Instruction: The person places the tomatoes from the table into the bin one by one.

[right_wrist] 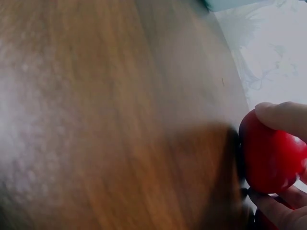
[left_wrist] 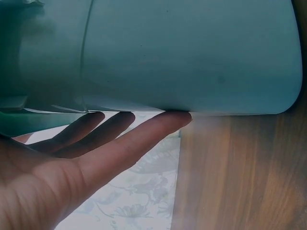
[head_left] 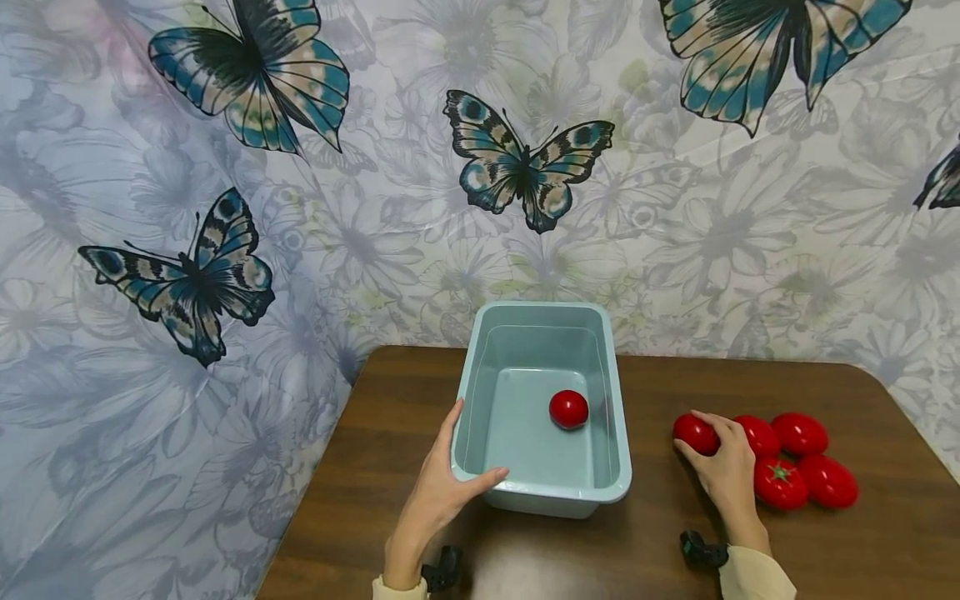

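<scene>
A pale blue-green plastic bin (head_left: 543,500) stands on the table, with one red tomato (head_left: 568,409) lying inside on its floor. My left hand (head_left: 438,492) is at the bin's near left corner, its straight fingers along the left wall and its thumb over the front rim. In the left wrist view, fingertips (left_wrist: 177,116) meet the bin's side (left_wrist: 192,57). Over on the right, my right hand (head_left: 723,467) grips a smooth red tomato (head_left: 693,433) between thumb and fingers. The right wrist view shows this tomato (right_wrist: 268,153) with fingers on opposite sides.
Several more tomatoes (head_left: 801,434) sit clustered just right of my right hand, one with a green star-shaped stem top (head_left: 780,473). The brown wooden table (head_left: 652,383) has rounded far corners. Behind it hangs a butterfly-patterned cloth (head_left: 390,233).
</scene>
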Available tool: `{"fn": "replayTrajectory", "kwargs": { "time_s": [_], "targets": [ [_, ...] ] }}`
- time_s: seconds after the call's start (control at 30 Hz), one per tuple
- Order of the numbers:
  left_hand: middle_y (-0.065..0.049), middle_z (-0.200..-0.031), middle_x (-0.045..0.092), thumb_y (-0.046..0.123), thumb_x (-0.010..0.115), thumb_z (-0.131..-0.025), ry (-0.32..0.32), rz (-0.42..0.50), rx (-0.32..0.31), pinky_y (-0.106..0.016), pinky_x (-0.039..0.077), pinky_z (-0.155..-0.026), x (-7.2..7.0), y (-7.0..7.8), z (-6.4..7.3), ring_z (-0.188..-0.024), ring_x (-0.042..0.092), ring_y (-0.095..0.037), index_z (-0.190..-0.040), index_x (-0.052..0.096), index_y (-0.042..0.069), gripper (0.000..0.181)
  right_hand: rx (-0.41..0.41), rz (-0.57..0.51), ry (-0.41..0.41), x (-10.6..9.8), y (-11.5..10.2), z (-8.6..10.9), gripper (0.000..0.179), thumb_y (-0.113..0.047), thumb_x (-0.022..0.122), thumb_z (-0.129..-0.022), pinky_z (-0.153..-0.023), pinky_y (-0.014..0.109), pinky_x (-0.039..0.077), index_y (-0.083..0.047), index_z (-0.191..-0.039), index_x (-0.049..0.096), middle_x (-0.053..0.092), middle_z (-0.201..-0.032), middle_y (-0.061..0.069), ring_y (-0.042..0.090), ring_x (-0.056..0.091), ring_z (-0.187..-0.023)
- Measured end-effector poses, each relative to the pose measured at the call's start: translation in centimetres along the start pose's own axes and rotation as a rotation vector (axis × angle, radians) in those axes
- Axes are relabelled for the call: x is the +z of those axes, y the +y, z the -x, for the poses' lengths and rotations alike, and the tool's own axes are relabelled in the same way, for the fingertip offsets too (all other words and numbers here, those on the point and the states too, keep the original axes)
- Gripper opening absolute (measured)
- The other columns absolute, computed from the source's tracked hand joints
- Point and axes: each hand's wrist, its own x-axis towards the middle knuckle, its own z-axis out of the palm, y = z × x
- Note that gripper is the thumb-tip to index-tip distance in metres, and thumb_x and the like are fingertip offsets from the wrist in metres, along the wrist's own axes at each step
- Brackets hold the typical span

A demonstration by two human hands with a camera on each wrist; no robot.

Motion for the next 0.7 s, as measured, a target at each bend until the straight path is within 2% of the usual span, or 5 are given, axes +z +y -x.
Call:
{"fn": "replayTrajectory", "kwargs": {
  "time_s": [0.2, 0.53, 0.7],
  "targets": [
    [-0.013, -0.166, 0.035, 0.033, 0.092, -0.080, -0.003, 0.010, -0.008, -0.064, 0.037, -0.112, 0.06, -0.01, 0.04, -0.145, 0.041, -0.036, -0.167, 0.024, 0.032, 0.110, -0.006, -0.002, 0.007, -0.05, 0.03, 0.05, 0.053, 0.004, 0.088, -0.078, -0.104, 0.076, 0.039, 0.002, -0.127, 0.069, 0.056, -0.130, 0.031, 0.053, 0.051, -0.122],
    [-0.009, -0.167, 0.034, 0.033, 0.092, -0.080, -0.007, 0.034, 0.001, -0.062, 0.037, -0.112, -0.01, -0.07, -0.02, -0.145, 0.042, -0.033, -0.167, 0.024, 0.032, 0.110, -0.006, -0.002, 0.031, 0.18, 0.00, 0.18, 0.052, 0.004, 0.088, -0.078, -0.101, 0.076, 0.041, 0.001, -0.126, 0.070, 0.057, -0.131, 0.030, 0.052, 0.052, -0.122],
    [-0.008, -0.167, 0.033, 0.035, 0.092, -0.080, -0.009, 0.045, -0.001, -0.061, 0.038, -0.112, -0.19, -0.19, -0.02, -0.144, 0.042, -0.033, -0.167, 0.023, 0.032, 0.111, 0.004, -0.022, 0.039, -0.10, -0.82, 0.10, 0.052, 0.002, 0.087, -0.079, -0.101, 0.075, 0.042, 0.001, -0.128, 0.070, 0.060, -0.132, 0.029, 0.050, 0.052, -0.123]
  ]
}}
